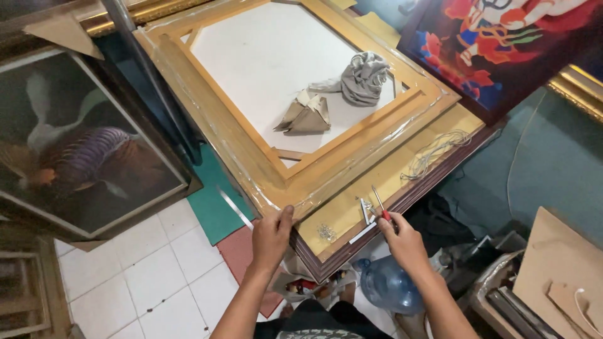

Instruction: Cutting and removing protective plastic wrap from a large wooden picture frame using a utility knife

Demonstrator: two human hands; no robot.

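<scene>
— Hands, state?
— Left hand (pixel 271 233) grips the near corner of the plastic-wrapped wooden frame (pixel 251 147). Right hand (pixel 402 237) pinches a red-handled tool (pixel 380 204).
— Location?
— Frame lies on the dark-framed backing board (pixel 377 182), screws (pixel 326 232) beside.

**Wrapping film and cardboard, no labels or screens**

Clear plastic wrap (pixel 251 157) covers the wooden frame's near edge, glossy and creased. Folded brown cardboard corner pieces (pixel 306 115) lie on the white backing inside the frame. No labels, signs or screens show.
</scene>
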